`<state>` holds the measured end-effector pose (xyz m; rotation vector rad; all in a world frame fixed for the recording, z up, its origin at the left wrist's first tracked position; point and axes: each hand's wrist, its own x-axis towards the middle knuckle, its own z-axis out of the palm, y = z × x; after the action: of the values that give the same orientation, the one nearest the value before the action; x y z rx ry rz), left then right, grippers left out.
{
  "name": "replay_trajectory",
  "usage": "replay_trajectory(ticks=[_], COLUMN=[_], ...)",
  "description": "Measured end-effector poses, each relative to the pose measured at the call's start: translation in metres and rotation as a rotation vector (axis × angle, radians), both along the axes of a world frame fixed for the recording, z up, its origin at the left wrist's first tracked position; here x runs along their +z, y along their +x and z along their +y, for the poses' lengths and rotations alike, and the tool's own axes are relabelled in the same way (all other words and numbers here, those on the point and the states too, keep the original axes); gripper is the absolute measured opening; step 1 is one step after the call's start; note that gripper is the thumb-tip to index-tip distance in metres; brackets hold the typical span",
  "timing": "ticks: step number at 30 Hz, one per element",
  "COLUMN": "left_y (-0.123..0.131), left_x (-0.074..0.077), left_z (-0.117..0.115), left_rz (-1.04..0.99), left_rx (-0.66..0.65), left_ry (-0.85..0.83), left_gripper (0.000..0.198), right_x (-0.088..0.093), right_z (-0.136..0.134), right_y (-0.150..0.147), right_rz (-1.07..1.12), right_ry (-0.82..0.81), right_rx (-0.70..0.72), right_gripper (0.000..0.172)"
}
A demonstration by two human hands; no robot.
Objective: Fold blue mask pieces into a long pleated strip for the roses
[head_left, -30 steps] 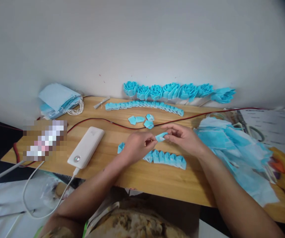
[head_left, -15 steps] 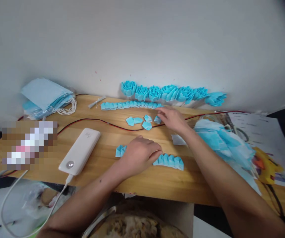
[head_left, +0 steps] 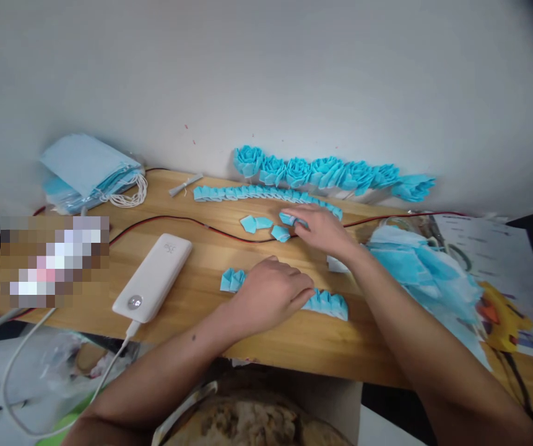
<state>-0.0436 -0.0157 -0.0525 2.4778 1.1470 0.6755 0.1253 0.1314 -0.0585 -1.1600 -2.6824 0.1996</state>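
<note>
My left hand (head_left: 275, 290) lies with curled fingers over the middle of a short row of folded blue pieces (head_left: 325, 303) near the table's front. The pieces at the row's left end (head_left: 233, 280) show beyond my wrist; the part under the palm is hidden, as is whatever the fingers pinch. Further back, my right hand (head_left: 318, 228) has its thumb and index finger closed around a small folded blue piece (head_left: 287, 218). Loose folded pieces (head_left: 248, 223) lie to its left, and another piece (head_left: 280, 233) sits just below its fingertips. A long row of folded pieces (head_left: 247, 192) runs behind it.
Several blue rosettes (head_left: 298, 171) stand along the wall. Blue face masks (head_left: 90, 167) are stacked at the left, with more masks (head_left: 415, 260) at the right. A white power bank (head_left: 155, 275), a red-black wire (head_left: 177, 218) and a yellow toy-like object (head_left: 501, 316) lie about.
My right hand has come down from the long row's right end, uncovering it, to the loose pieces, and now pinches one. My left hand stays over the short row. The view has shifted slightly.
</note>
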Motion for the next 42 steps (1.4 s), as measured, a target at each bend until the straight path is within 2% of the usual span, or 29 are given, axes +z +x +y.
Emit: replay_trajectory(ticks=[3, 6, 11, 14, 18, 23, 26, 30, 32, 35, 39, 42], left_y=[0.000, 0.000, 0.000, 0.000, -0.001, 0.000, 0.001, 0.001, 0.001, 0.001, 0.001, 0.001], left_x=[0.000, -0.001, -0.003, -0.003, -0.002, -0.002, -0.003, -0.004, -0.004, -0.004, -0.006, -0.007], left_z=[-0.001, 0.000, 0.002, 0.003, 0.002, 0.001, 0.001, 0.002, 0.003, 0.003, 0.003, 0.003], left_rz=[-0.006, 0.000, 0.012, 0.013, 0.010, 0.012, 0.025, 0.038, 0.038, 0.041, 0.029, 0.010], left_rx=[-0.002, 0.006, 0.011, 0.009, 0.007, -0.005, -0.001, -0.002, -0.003, -0.006, -0.005, 0.000], left_ry=[0.007, 0.013, 0.026, 0.026, 0.026, 0.004, -0.007, -0.015, -0.022, -0.022, -0.022, -0.013], left_gripper=[0.032, 0.032, 0.032, 0.031, 0.032, 0.031, 0.031, 0.030, 0.029, 0.028, 0.027, 0.029], right_x=[0.000, -0.004, -0.001, 0.005, 0.004, -0.007, -0.009, -0.002, 0.003, 0.006, 0.003, 0.004], right_z=[-0.014, -0.019, 0.000, 0.015, 0.009, -0.018, -0.019, -0.002, 0.006, 0.008, -0.005, -0.011], right_y=[-0.004, -0.009, -0.008, -0.006, -0.003, 0.000, 0.000, -0.002, -0.007, -0.022, -0.048, -0.059], right_rz=[0.022, 0.050, 0.240, 0.289, 0.210, -0.035, -0.032, 0.059, 0.061, 0.002, -0.177, -0.315], right_ry=[-0.108, -0.135, -0.076, -0.049, 0.032, -0.065, -0.048, -0.017, 0.040, 0.125, 0.119, 0.177], right_rx=[0.062, -0.005, -0.240, -0.276, -0.155, 0.142, 0.102, -0.088, -0.121, -0.047, 0.115, 0.142], right_gripper=[0.038, 0.027, 0.027, 0.034, 0.041, 0.025, 0.022, 0.032, 0.036, 0.039, 0.026, 0.027])
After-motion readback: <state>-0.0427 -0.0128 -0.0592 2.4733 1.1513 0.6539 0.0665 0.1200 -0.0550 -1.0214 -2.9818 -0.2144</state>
